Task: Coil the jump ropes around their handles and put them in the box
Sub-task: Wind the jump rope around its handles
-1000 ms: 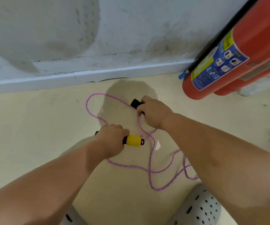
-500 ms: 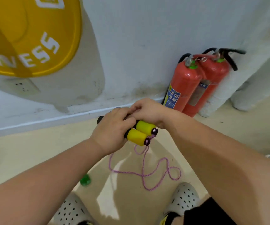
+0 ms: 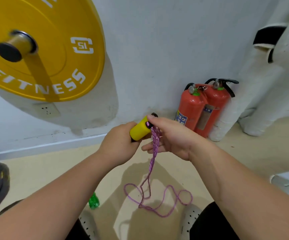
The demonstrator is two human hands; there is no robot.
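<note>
While the left hand grips the yellow handle, the right hand, fingers nearly straight, touches the purple rope hanging to the floor.

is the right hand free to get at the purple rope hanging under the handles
Likely yes: the right hand, fingers uncurled, sits right at the purple rope, which hangs from the handles across those fingers, nothing between. The left hand grips the handles.
</note>
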